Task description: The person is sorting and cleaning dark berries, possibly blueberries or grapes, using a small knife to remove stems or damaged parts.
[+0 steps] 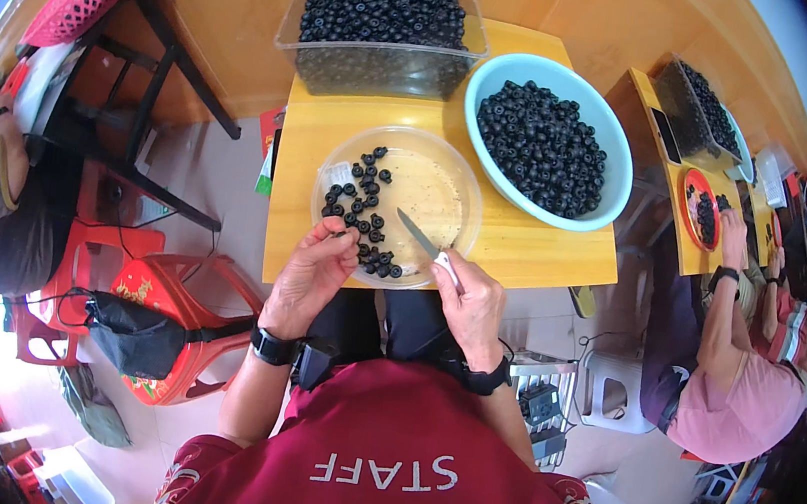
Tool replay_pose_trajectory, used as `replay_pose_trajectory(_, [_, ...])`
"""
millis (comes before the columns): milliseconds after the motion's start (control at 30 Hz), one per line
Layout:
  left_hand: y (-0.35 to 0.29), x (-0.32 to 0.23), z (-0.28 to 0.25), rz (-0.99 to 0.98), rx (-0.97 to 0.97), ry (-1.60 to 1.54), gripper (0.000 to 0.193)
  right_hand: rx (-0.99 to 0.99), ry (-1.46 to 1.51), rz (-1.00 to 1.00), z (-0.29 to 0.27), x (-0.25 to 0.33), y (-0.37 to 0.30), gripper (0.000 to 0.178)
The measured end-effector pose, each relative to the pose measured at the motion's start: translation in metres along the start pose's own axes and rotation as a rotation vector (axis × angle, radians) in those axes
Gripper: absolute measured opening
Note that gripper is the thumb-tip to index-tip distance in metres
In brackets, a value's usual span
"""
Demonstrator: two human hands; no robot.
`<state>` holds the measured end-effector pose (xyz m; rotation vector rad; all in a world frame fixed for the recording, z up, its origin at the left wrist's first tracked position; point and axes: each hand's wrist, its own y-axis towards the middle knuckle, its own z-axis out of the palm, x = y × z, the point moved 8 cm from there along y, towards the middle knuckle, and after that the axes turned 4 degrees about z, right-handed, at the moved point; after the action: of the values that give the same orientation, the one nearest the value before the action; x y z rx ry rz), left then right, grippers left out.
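Frame centre: knife [416, 231] gripped in closed right hand [473, 306]; small black part [339, 234] pinched in left hand [310, 279], fingertips nearly together; loose parts [358, 207] contained in clear dish [425, 176].

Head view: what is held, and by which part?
The right grip holds a pointed grey metal knife by its white handle; for the left grip, I cannot tell.

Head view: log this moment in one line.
left hand: at black pieces, grip unclear; right hand: holding knife; round tray: pieces on left; blue basin: pieces heaped
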<state>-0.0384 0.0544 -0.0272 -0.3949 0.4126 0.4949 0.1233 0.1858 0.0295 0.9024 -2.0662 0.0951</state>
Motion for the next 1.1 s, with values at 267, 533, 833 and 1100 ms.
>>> replay_pose_trajectory(267, [0.008,0.005,-0.005,-0.042,0.012,0.069,0.011,-0.028,0.035,0.021,-0.008,-0.012,-0.004,0.020])
replay_pose_trajectory(533, [0.014,0.024,0.020,-0.143,-0.025,0.018,0.018,-0.068,0.162,-0.012,-0.014,-0.008,-0.003,0.020])
replay_pose_trajectory(833, [0.011,0.027,0.023,-0.099,0.079,0.156,0.023,-0.001,0.229,-0.167,-0.004,0.027,-0.008,0.025])
replay_pose_trajectory(1100, [0.007,0.027,0.015,-0.071,0.112,0.141,0.024,0.009,0.161,-0.201,-0.002,0.034,-0.008,0.025])
